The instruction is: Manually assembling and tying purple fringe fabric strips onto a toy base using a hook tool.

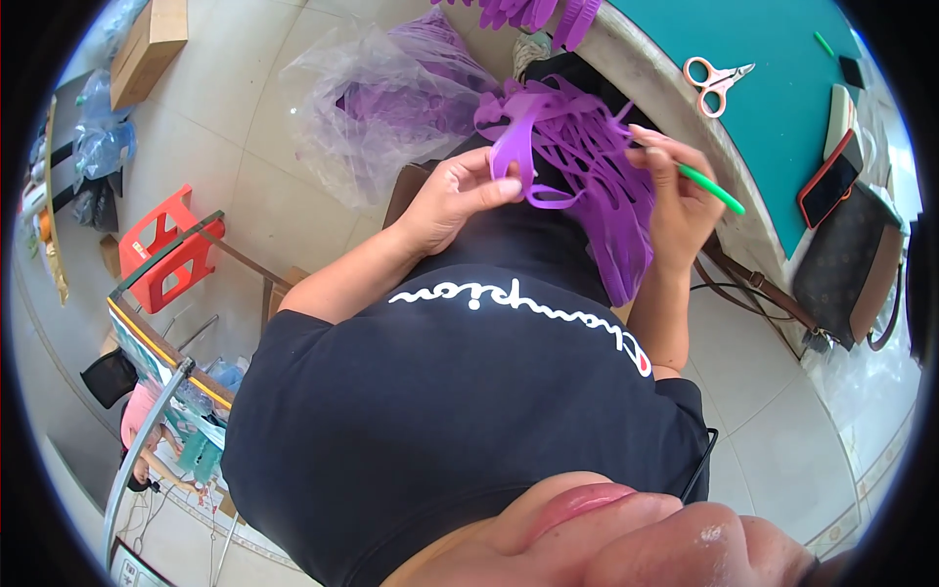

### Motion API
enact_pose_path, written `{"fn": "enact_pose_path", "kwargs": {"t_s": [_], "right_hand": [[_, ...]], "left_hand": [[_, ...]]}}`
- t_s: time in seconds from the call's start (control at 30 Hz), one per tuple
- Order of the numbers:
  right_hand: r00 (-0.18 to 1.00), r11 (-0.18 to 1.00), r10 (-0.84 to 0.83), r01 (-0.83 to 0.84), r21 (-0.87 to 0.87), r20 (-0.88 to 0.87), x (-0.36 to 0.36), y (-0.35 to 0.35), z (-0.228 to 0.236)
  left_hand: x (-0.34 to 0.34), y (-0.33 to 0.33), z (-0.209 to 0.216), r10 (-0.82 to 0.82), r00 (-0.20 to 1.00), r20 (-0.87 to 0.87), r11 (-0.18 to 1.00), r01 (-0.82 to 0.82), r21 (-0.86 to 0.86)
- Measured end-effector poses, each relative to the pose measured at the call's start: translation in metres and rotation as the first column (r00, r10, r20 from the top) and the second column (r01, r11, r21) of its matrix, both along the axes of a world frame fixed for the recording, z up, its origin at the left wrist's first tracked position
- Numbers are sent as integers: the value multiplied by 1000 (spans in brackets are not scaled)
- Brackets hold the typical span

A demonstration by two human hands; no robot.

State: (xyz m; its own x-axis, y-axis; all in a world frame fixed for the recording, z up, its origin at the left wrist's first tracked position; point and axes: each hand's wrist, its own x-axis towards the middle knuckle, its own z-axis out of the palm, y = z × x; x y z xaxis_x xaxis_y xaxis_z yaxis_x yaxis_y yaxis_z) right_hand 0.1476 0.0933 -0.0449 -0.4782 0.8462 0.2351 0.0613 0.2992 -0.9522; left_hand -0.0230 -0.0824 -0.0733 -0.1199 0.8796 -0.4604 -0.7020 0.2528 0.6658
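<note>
My left hand (458, 199) pinches a looped purple rubbery strap (514, 145) between thumb and fingers. A tangled heap of similar purple straps (602, 186) lies across my lap, partly draped toward my right forearm. Just right of the heap, my right hand (682, 201) is closed around a slim green pen-like tool (715, 187). Its green end sticks out past the back of the hand. The tool's tip is hidden or too small to make out.
A clear plastic bag (333, 112) of purple pieces sits beyond my left hand. On the green-topped table (773, 127) lie pink-handled scissors (717, 85), a phone (829, 186) and a brown bag (846, 264). More purple straps (577, 22) rest at its edge. A red stool (171, 249) stands left.
</note>
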Motion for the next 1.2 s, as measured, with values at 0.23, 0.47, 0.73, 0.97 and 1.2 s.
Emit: {"fn": "enact_pose_path", "kwargs": {"t_s": [0.23, 0.47, 0.73, 0.97, 1.2], "right_hand": [[992, 947, 58, -90, -309, -110, -19, -26, 16], [974, 813, 215, -219, -540, -71, -40, -47, 18], [970, 969, 169, -196, 152, 174, -40, -28, 5], [937, 877, 347, -336, 343, 32, -53, -48, 8], [931, 813, 347, -359, 458, 113, -56, -46, 2]], "left_hand": [[-3, 18, 11, 181, 969, -168, 972, -151, 180], [-2, 22, 27, 125, 959, -256, 968, -61, 243], [-15, 25, 12, 362, 893, -266, 925, -309, 221], [-13, 25, 22, 314, 921, -229, 940, -269, 210], [-10, 27, 34, 329, 918, -221, 938, -292, 186]]}}
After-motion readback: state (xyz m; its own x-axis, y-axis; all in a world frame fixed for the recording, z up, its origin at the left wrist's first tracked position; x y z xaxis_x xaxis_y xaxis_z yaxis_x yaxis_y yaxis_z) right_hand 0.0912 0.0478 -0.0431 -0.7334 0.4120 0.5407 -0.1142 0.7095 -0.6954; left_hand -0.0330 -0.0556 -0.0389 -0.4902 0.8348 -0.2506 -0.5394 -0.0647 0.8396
